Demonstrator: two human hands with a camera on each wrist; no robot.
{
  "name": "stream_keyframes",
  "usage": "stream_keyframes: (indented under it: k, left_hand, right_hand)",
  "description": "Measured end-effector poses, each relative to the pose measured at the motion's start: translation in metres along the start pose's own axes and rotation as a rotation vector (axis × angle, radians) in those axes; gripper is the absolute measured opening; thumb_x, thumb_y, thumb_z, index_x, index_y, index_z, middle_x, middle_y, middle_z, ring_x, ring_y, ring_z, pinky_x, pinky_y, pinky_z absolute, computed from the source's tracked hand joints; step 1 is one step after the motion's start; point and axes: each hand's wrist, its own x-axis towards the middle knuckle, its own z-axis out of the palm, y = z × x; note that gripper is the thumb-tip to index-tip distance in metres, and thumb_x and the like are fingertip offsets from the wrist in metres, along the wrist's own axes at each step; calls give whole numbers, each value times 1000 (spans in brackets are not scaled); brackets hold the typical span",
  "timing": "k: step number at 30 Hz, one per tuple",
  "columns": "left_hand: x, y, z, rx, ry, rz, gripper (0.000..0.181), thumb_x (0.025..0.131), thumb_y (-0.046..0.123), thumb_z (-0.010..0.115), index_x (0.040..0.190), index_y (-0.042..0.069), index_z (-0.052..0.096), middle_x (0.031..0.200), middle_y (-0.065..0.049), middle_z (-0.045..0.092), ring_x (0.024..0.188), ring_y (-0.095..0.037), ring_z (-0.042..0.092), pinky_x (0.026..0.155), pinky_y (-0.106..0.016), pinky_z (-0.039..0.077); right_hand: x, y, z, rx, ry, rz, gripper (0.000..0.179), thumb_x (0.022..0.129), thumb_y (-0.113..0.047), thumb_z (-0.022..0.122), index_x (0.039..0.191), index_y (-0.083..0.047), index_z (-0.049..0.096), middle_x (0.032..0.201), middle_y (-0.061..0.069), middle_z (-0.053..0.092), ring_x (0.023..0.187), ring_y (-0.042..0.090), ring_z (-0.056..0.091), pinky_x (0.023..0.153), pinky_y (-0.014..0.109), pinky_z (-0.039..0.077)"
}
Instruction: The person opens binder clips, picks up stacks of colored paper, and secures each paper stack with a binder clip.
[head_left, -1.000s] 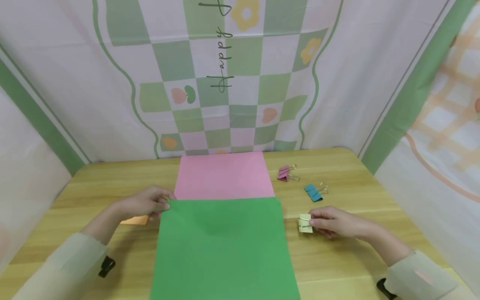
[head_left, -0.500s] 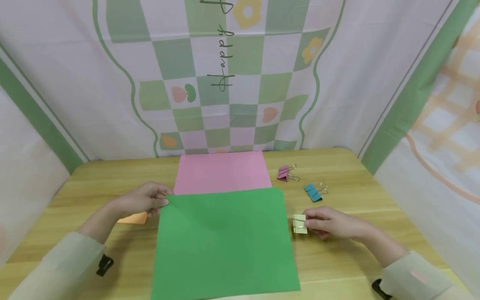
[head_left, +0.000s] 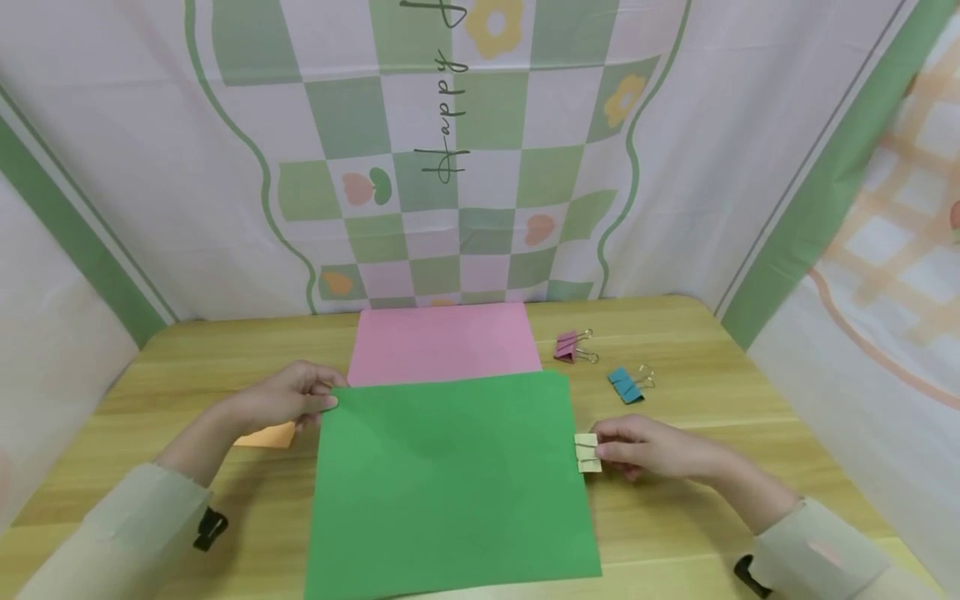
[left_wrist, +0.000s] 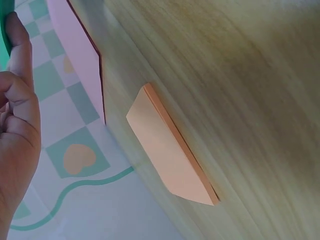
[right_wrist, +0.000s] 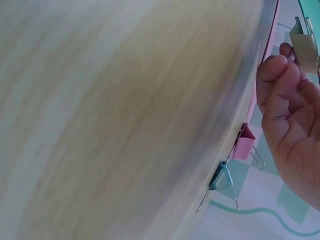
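My left hand (head_left: 288,396) pinches the upper left corner of a green sheet of paper (head_left: 450,483), thumb on top. The sheet is raised at that side and its upper edge overlaps a pink sheet (head_left: 446,343) lying behind it. At the green sheet's right edge, my right hand (head_left: 652,446) holds a pale yellow binder clip (head_left: 588,452) between thumb and fingers. The clip overlaps the paper's edge in the head view. From the right wrist, the yellow clip (right_wrist: 304,50) shows at the fingertips, close to the green paper.
Beyond the right hand lie a pink binder clip (head_left: 567,347) and a blue binder clip (head_left: 626,385) on the wooden table (head_left: 697,350). An orange stack of paper (left_wrist: 165,145) sits under the left forearm's side. A patterned curtain (head_left: 450,167) hangs behind the table.
The yellow binder clip has moved left with my right hand, up to the paper's right edge. The green sheet has shifted slightly away from me, covering more of the pink one.
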Motion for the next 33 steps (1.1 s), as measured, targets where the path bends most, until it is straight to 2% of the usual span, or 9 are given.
stream_keyframes:
  k: [8,15,19,26,29,33]
  left_hand:
    - [0,1,2,3,6,-7,29,102,4,48,127,-10,54,66,4,49,57,-6,50,55,-20,46]
    - [2,-2,4,19,15,-11,29,102,4,49,127,-9,54,67,1,50,57,-7,51,54,-20,47]
    - [1,-2,5,8,12,-9,28,102,4,49,126,-9,54,68,0,51,59,-8,51,54,-20,46]
    - [2,-3,6,0,-4,3,25,102,3,49,123,-9,55,68,2,50,59,-7,51,54,-19,46]
    - [2,-3,6,-2,-10,6,25,102,3,48,123,-9,55,68,3,49,59,-6,51,55,-19,46]
    - [2,-3,7,-13,-15,5,24,101,2,49,121,-9,56,67,3,49,60,-7,51,55,-19,47]
  right_hand:
    - [6,-8,7,12,-8,-12,21,104,-10,48,89,2,55,65,24,44,58,2,44,50,21,43]
    - [9,-11,9,32,-22,17,25,105,-13,47,87,4,51,66,22,43,59,3,42,51,20,42]
    - [9,-11,10,57,-32,39,25,105,-13,47,89,5,51,68,15,49,62,4,45,54,21,46]
    - [10,-9,8,-10,-12,46,26,104,-16,50,87,2,57,74,15,61,64,7,53,57,25,49]
    - [10,-7,4,0,-28,89,28,105,-20,49,89,1,60,77,11,61,66,8,53,59,24,49]
    - [9,-4,-2,98,-61,178,33,106,-24,46,99,3,64,86,6,61,74,8,55,66,21,50]
